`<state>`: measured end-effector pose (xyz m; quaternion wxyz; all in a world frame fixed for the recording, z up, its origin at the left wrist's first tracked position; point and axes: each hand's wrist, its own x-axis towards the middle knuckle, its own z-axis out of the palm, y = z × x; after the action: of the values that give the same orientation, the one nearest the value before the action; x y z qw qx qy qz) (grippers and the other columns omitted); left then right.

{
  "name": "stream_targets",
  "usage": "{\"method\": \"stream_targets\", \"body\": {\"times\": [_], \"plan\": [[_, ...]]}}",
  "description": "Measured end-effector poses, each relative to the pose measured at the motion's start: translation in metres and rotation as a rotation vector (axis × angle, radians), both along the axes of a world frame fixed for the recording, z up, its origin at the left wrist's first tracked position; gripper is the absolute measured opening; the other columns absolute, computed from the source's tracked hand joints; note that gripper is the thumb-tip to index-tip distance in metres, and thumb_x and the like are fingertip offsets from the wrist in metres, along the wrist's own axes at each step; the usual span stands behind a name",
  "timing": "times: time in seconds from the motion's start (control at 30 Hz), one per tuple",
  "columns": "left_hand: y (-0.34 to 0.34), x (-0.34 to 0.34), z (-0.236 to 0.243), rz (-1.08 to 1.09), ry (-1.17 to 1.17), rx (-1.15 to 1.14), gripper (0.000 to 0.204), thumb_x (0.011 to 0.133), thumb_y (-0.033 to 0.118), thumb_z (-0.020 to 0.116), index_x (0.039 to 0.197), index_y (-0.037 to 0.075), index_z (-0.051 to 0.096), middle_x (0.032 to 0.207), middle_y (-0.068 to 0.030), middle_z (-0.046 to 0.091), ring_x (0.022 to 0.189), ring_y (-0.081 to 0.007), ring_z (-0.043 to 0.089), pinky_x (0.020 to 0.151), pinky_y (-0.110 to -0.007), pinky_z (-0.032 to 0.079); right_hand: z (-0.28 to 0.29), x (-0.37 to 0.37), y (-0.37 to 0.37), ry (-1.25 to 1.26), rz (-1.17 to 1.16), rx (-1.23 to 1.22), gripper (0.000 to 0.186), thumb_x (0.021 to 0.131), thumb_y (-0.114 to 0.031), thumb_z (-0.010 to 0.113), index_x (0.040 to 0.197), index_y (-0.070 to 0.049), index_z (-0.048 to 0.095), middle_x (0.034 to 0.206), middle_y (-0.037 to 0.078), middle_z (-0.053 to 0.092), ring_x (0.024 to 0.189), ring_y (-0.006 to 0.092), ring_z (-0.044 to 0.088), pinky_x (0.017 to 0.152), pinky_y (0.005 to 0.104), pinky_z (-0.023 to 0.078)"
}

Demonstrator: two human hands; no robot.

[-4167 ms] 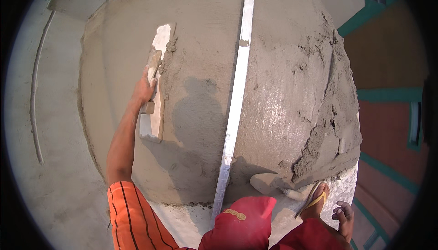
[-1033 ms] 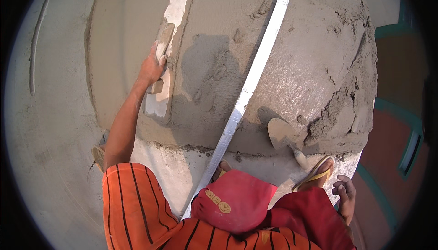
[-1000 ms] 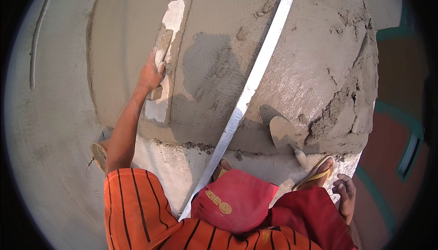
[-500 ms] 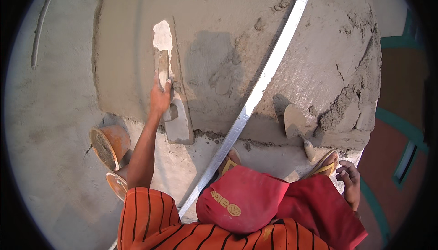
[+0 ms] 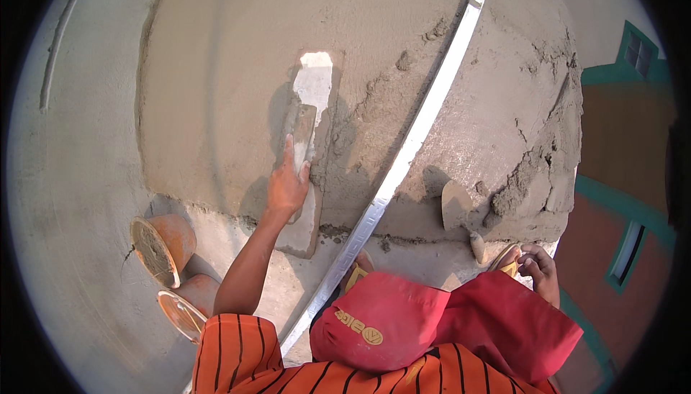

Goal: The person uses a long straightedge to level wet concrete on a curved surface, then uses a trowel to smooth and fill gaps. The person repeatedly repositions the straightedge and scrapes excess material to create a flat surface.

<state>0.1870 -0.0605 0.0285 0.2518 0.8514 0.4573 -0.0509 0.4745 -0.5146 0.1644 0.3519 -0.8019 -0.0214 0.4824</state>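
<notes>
My left hand (image 5: 287,189) is closed around the handle of a long rectangular plastering float (image 5: 314,84), pressed flat on grey wet mortar (image 5: 237,48). Pale mortar smears mark the float's blade, and its near end reaches the slab's front edge. A long metal straightedge (image 5: 417,135) runs diagonally across the mortar, just right of the float, down beside my legs. At the right, near my knee, my right hand (image 5: 540,270) has loosely bent fingers, with nothing visible in them. A pointed trowel (image 5: 455,205) rests on the mortar's near edge, handle toward my foot.
Two orange buckets stand at left; the upper bucket (image 5: 183,234) holds grey mix, and the lower bucket (image 5: 205,292) tips beside it. Rough mortar lumps (image 5: 515,189) lie along the right edge. A thin rod (image 5: 61,34) is at far left. My sandalled feet are near the front edge.
My left hand has moved the float rightward and slightly nearer, toward the straightedge. My right hand has shifted a little left, its fingers bending more. The view has also shifted slightly.
</notes>
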Motion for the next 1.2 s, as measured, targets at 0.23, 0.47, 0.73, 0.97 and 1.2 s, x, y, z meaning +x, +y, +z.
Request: {"method": "stream_targets", "body": {"times": [0.23, 0.47, 0.73, 0.97, 1.2], "plan": [[0.065, 0.16, -0.001, -0.037, 0.039, 0.006, 0.069, 0.097, 0.028, 0.052, 0.151, 0.0, 0.02, 0.1, -0.0295, 0.067, 0.092, -0.0436, 0.066, 0.083, -0.05, 0.052, 0.003, -0.003, 0.011, 0.041, -0.017, 0.028, 0.035, 0.093, -0.021, 0.06, 0.122, -0.002, 0.056, 0.093, 0.002, 0.063, 0.081, 0.0119, 0.057, 0.078, 0.0271, 0.047], [0.015, 0.109, 0.002, -0.056, 0.035, -0.046, 0.07, 0.097, 0.023, 0.052, 0.152, 0.001, 0.015, 0.097, -0.0294, 0.067, 0.09, -0.0452, 0.066, 0.081, -0.05, 0.052, 0.008, -0.006, 0.022, 0.0, -0.116, 0.067, 0.033, 0.091, -0.016, 0.061, 0.119, 0.0, 0.057, 0.093, 0.006, 0.064, 0.089, 0.0151, 0.058, 0.082, 0.0305, 0.045], [0.017, 0.137, -0.006, -0.116, -0.005, -0.04, 0.071, 0.096, 0.022, 0.053, 0.153, 0.002, 0.016, 0.09, -0.0285, 0.068, 0.08, -0.0426, 0.068, 0.074, -0.051, 0.053, -0.005, 0.002, -0.005, 0.163, -0.11, 0.14, 0.033, 0.094, -0.017, 0.06, 0.123, -0.001, 0.058, 0.094, 0.003, 0.062, 0.084, 0.0114, 0.056, 0.078, 0.0268, 0.047], [0.041, 0.238, 0.001, -0.206, 0.048, 0.014, 0.065, 0.099, 0.026, 0.048, 0.152, 0.003, 0.019, 0.1, -0.0248, 0.068, 0.095, -0.0362, 0.067, 0.087, -0.044, 0.054, -0.002, 0.01, 0.012, 0.104, -0.034, 0.098, 0.031, 0.094, -0.016, 0.061, 0.121, -0.001, 0.057, 0.094, 0.003, 0.061, 0.085, 0.0123, 0.056, 0.08, 0.0276, 0.047], [-0.014, 0.152, -0.018, -0.18, -0.039, -0.061, 0.07, 0.096, 0.024, 0.053, 0.153, 0.005, 0.018, 0.098, -0.0272, 0.068, 0.089, -0.0411, 0.067, 0.08, -0.048, 0.053, 0.0, 0.007, -0.017, 0.108, -0.104, 0.093, 0.033, 0.09, -0.01, 0.058, 0.121, 0.0, 0.058, 0.094, 0.006, 0.064, 0.089, 0.0147, 0.058, 0.084, 0.03, 0.046]]}}
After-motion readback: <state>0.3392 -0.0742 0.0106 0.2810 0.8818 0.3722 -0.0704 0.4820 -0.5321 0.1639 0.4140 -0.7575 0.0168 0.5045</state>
